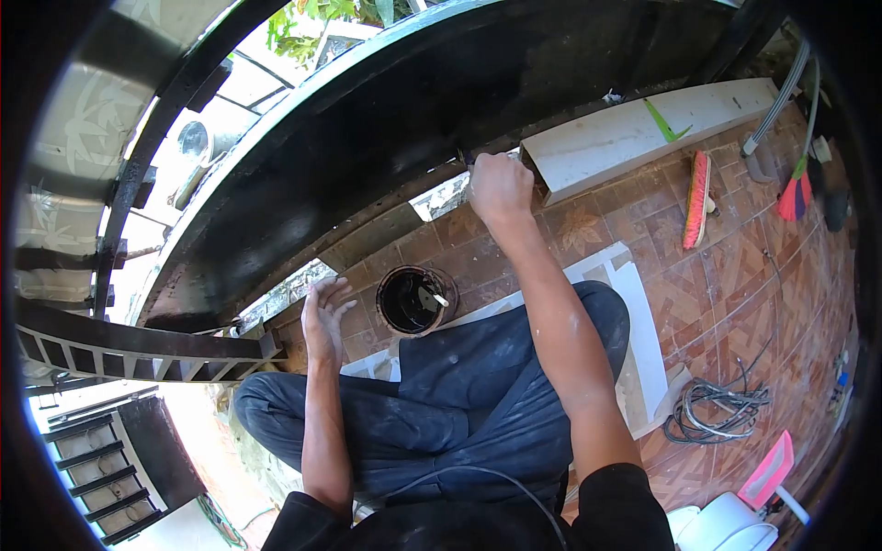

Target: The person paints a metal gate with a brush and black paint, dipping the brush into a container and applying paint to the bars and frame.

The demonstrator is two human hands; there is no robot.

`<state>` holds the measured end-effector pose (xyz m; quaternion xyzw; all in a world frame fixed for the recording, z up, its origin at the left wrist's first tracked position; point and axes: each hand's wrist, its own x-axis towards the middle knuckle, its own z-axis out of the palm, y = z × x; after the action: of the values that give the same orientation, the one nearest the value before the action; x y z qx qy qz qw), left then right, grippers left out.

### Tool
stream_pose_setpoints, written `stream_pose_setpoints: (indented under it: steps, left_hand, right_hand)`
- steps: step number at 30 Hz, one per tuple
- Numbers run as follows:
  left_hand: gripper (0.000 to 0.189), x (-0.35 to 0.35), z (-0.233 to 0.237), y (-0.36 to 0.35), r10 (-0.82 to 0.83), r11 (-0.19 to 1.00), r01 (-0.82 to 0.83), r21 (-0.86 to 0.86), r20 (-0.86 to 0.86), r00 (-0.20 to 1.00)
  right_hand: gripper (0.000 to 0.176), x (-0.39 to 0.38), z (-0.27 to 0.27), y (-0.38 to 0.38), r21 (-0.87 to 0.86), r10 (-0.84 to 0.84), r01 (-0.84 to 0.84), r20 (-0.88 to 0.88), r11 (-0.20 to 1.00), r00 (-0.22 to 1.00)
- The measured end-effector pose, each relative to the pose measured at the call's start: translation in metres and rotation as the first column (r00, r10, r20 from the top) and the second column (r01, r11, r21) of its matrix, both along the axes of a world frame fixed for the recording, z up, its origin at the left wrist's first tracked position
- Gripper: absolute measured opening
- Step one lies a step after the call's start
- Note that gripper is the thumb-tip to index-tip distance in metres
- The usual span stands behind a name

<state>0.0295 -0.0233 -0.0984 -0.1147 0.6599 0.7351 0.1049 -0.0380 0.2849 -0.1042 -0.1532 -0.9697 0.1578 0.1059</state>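
Observation:
My right hand [501,188] is closed round something dark and mostly hidden, a bit of which shows at the fingertips against the lower edge of a black panel [367,138]. My left hand [325,317] hangs in the air with its fingers apart and nothing in it. Between my hands, on the tiled floor, stands a round can [394,323] with dark liquid inside and a light stick or handle [440,299] at its right side. White sheets [648,335] lie under and beside my crossed legs.
A long pale box-like slab [634,138] runs along the panel, a green leaf [663,123] on it. To the right are a pink brush [698,200], a broom [795,193], coiled cable [717,411] and a pink dustpan [768,470]. Dark metal railing [138,358] stands left.

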Motion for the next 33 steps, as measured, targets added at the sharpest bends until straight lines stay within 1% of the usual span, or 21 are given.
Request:
stream_pose_setpoints:
  steps: [2, 4, 5, 7, 8, 10, 11, 12, 13, 15, 16, 18, 19, 20, 21, 24, 25, 26, 30, 32, 33]
  left_hand:
    - [0.041, -0.002, 0.001, -0.003, 0.02, 1.0, -0.021, 0.011, 0.004, 1.0]
    - [0.041, -0.002, 0.002, -0.002, 0.018, 0.999, -0.018, 0.028, 0.0, 1.0]
    - [0.041, -0.001, 0.003, 0.0, 0.029, 0.999, -0.029, 0.031, 0.008, 1.0]
    - [0.041, -0.002, 0.005, 0.003, -0.025, 1.0, 0.025, -0.017, -0.013, 1.0]
    - [0.041, -0.001, 0.004, 0.003, -0.026, 1.0, 0.026, -0.018, -0.01, 1.0]
    - [0.041, -0.001, 0.004, 0.003, -0.025, 1.0, 0.025, -0.018, -0.011, 1.0]
    - [0.041, -0.001, 0.004, 0.003, -0.026, 1.0, 0.026, -0.017, -0.014, 1.0]
    - [0.041, -0.003, 0.005, 0.002, -0.023, 1.0, 0.023, -0.01, -0.013, 1.0]
    - [0.041, -0.001, 0.005, 0.002, -0.019, 1.0, 0.019, -0.005, -0.007, 1.0]
    - [0.041, 0.002, 0.002, -0.001, 0.0, 1.0, 0.0, 0.007, 0.008, 1.0]
    - [0.041, -0.003, 0.002, -0.002, 0.017, 1.0, -0.018, 0.017, 0.019, 1.0]
    - [0.041, -0.004, 0.006, -0.003, 0.018, 1.0, -0.018, 0.017, 0.001, 1.0]
    - [0.042, -0.003, 0.006, -0.002, 0.025, 0.999, -0.024, 0.027, -0.014, 1.0]
    - [0.042, -0.002, 0.006, -0.001, 0.033, 0.999, -0.033, 0.028, -0.008, 0.999]
    - [0.042, -0.003, 0.007, 0.0, 0.024, 0.999, -0.024, 0.028, -0.019, 1.0]
    - [0.042, -0.002, 0.008, 0.001, 0.007, 1.0, -0.006, 0.023, -0.026, 1.0]
    - [0.042, -0.001, 0.008, 0.001, 0.015, 0.999, -0.014, 0.03, -0.02, 1.0]
    - [0.042, -0.002, 0.009, 0.001, 0.023, 0.999, -0.022, 0.036, -0.015, 1.0]
    - [0.042, 0.0, 0.006, 0.002, -0.007, 1.0, 0.008, 0.009, -0.031, 1.0]
    - [0.042, 0.0, 0.002, 0.001, -0.019, 0.999, 0.019, -0.026, -0.008, 1.0]
    - [0.042, -0.001, 0.002, 0.0, -0.028, 0.999, 0.028, -0.028, -0.013, 1.0]
  right_hand:
    - [0.027, 0.011, 0.036, -0.002, -0.007, -0.007, 0.007, 0.009, 1.0, 1.0]
    - [0.024, 0.026, 0.084, 0.0, -0.126, -0.059, 0.042, -0.139, 0.991, 0.988]
    - [0.024, 0.027, 0.091, -0.002, -0.122, -0.048, 0.032, -0.132, 0.992, 0.99]
    - [0.024, 0.026, 0.097, -0.006, -0.17, -0.075, 0.042, -0.194, 0.985, 0.978]
    - [0.024, 0.02, 0.082, -0.01, -0.171, -0.077, 0.043, -0.192, 0.984, 0.978]
    - [0.027, 0.002, 0.023, -0.018, -0.133, -0.032, 0.013, -0.14, 0.991, 0.99]
    - [0.02, 0.0, 0.004, -0.022, -0.091, 0.005, -0.011, -0.071, 0.996, 0.997]
    - [0.014, -0.001, -0.001, -0.024, -0.05, 0.037, -0.037, -0.002, 0.998, 0.999]
    - [0.014, -0.001, -0.007, -0.024, -0.049, 0.035, -0.035, -0.002, 0.998, 0.999]
    - [0.012, -0.002, -0.012, -0.026, -0.042, 0.08, -0.076, 0.104, 0.996, 0.991]
    - [0.012, 0.0, 0.008, -0.026, -0.044, 0.07, -0.066, 0.096, 0.997, 0.993]
    - [0.029, 0.012, 0.053, -0.026, -0.141, 0.022, -0.031, -0.06, 0.99, 0.998]
    - [0.029, 0.017, 0.075, -0.025, -0.14, 0.03, -0.038, -0.058, 0.989, 0.998]
    - [0.029, 0.023, 0.096, -0.022, -0.171, -0.008, -0.013, -0.122, 0.985, 0.993]
    - [0.03, 0.026, 0.104, -0.021, -0.207, -0.05, 0.011, -0.18, 0.978, 0.982]
    - [0.03, 0.003, 0.058, -0.012, -0.189, -0.062, 0.033, -0.15, 0.981, 0.987]
    - [0.027, -0.003, 0.036, -0.013, -0.124, -0.047, 0.027, -0.162, 0.992, 0.986]
    - [0.027, -0.003, 0.029, -0.014, -0.124, -0.046, 0.026, -0.164, 0.992, 0.985]
    - [0.028, -0.004, 0.018, -0.012, -0.144, -0.06, 0.046, -0.098, 0.988, 0.993]
    - [0.032, -0.002, 0.016, -0.011, -0.206, -0.055, 0.028, -0.128, 0.978, 0.99]
    - [0.032, -0.002, 0.014, -0.01, -0.229, -0.058, 0.035, -0.094, 0.973, 0.994]
